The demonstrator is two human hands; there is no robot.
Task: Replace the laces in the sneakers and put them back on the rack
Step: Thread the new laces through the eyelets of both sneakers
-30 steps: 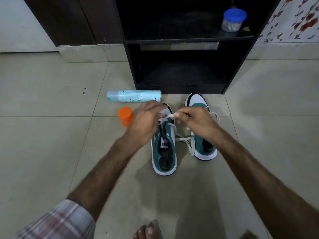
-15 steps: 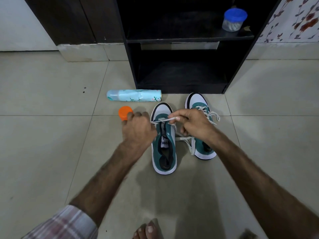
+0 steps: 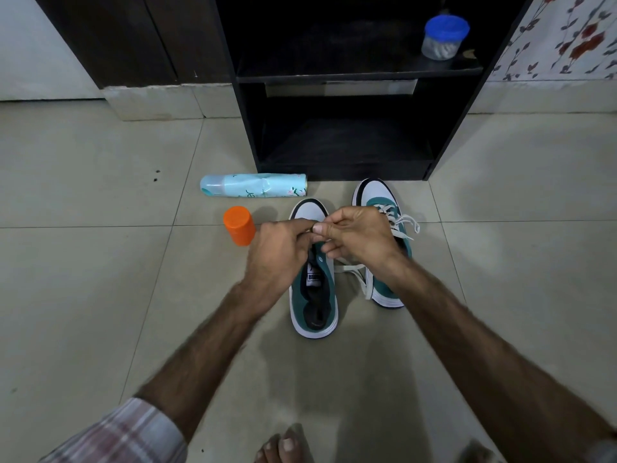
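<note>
1. Nearest the camera are the person's bare toes (image 3: pixel 283 446) on the tiled floor (image 3: pixel 100 295), and a plaid sleeve (image 3: pixel 123 432) on the left arm.
2. The left sneaker (image 3: pixel 314 295) lies on the floor just ahead, heel toward the person, its green collar open and the tongue label showing. No lacing shows on the part not hidden by the hands.
3. Both hands meet over that shoe's eyelet area. The left hand (image 3: pixel 278 252) has its fingers curled inward with the fingertips at the shoe's throat. It seems to pinch the lace there, though the lace itself is hidden at that spot.
4. The right hand (image 3: pixel 359 238) is also curled, thumb and forefinger pressed together as if holding a lace tip. A loose white lace (image 3: pixel 350 269) trails from under it across the gap between the shoes.
5. That lace is light, soft and limp, so it will sag and twist. I judge it best held close to its stiff tip when threading, with the other hand steadying the eyelet flap.
6. The right sneaker (image 3: pixel 384 235) stands just beside, already laced, with loose ends.
7. Left of the shoes stand an orange cap (image 3: pixel 238 225) and, farther on, a pale blue spray can (image 3: pixel 253 189) lying on its side.
8. Beyond is the dark shoe rack (image 3: pixel 447 128), with a blue-lidded jar (image 3: pixel 442 36) on its upper shelf.
</note>
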